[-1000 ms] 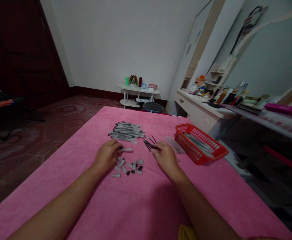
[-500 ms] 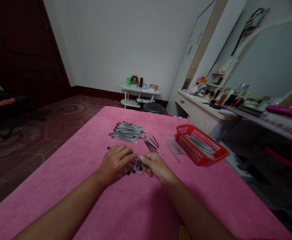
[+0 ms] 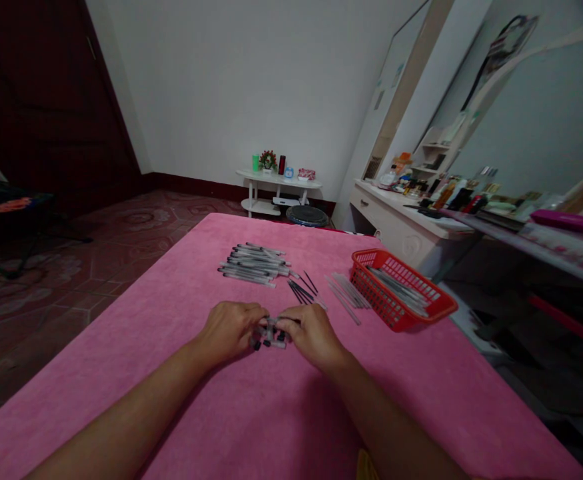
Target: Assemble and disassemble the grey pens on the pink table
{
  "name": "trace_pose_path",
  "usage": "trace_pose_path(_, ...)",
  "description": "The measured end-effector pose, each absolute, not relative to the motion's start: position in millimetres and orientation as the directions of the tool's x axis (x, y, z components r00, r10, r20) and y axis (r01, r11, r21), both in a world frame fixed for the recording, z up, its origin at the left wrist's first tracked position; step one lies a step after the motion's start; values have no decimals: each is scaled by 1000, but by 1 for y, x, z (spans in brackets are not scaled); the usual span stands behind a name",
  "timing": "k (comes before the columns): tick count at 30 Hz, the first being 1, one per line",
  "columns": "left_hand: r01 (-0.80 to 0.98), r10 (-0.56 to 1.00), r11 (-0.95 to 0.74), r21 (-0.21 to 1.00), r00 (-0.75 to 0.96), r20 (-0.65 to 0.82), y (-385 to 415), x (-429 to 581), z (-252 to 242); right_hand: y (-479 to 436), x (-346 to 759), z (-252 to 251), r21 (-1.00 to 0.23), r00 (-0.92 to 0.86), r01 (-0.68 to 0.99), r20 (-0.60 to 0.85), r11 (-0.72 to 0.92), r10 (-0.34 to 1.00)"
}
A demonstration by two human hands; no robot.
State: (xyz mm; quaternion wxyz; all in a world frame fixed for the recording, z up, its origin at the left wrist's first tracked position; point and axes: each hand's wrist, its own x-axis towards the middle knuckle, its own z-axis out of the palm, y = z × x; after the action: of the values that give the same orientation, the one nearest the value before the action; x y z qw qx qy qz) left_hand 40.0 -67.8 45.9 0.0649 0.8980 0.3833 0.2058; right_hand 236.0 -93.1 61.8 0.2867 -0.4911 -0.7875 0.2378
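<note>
My left hand [image 3: 232, 329] is closed with its fingertips pinched on what looks like a pen, mostly hidden by the fingers. Facing it, my right hand [image 3: 315, 335] is closed on a small clear piece that looks like a pen cap. The fingertips of both hands nearly meet over a small heap of clear and black pen caps [image 3: 274, 343] on the pink cloth [image 3: 251, 413]. Beyond the hands lies a pile of clear pens with black ends [image 3: 254, 263]. Several black-tipped refills [image 3: 301, 292] rest just past my right hand.
Clear thin tubes [image 3: 348, 292] lie beside a red plastic basket [image 3: 401, 288], which holds more thin grey sticks [image 3: 398, 291]. A white side table [image 3: 278, 176] stands by the far wall. On the right is a dresser [image 3: 396, 210] crowded with bottles.
My left hand has turned and its fingers have curled in. The black pen end that stuck out behind it is out of sight. My right hand's fingers have shifted slightly over the caps.
</note>
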Motion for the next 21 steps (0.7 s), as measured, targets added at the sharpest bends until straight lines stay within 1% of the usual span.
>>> trace_pose_path(2,671,745,-667,325,600,292,-66,40,45,-93,238,65,-512,-375,726,264,459,889)
trace_pose_path(4,691,779,-627,360,569,264,-61,35,42,-91,243,67,-390,-404,770,316,506,858)
trace_pose_path(6,716,826,-563,413,508,246,-55,26,39,-88,251,67,-346,-391,776,391,527,833)
trace_pose_path(7,718,852,-523,459,465,243,-51,21,37,-85,255,67,-357,-359,775,430,521,828)
trace_pose_path(9,666,891,-455,591,337,305,-44,13,36,-82,260,64,-414,-268,774,470,478,841)
trace_pose_path(11,528,898,-438,728,213,386,-39,9,36,-80,259,59,-459,-202,788,437,410,876)
trace_pose_path(13,374,892,-449,812,137,430,-37,12,37,-81,254,54,-479,-174,806,371,348,912)
trace_pose_path(15,244,898,-439,865,102,427,-38,18,38,-81,247,47,-500,-157,811,314,304,936)
trace_pose_path(17,110,915,-404,908,68,398,-41,25,40,-79,243,40,-532,-145,798,287,284,947)
trace_pose_path(19,-29,926,-377,926,31,377,-45,30,42,-77,242,35,-568,-156,767,286,299,945)
trace_pose_path(21,-166,932,-359,919,-2,363,-49,34,45,-74,242,32,-601,-185,727,294,332,938)
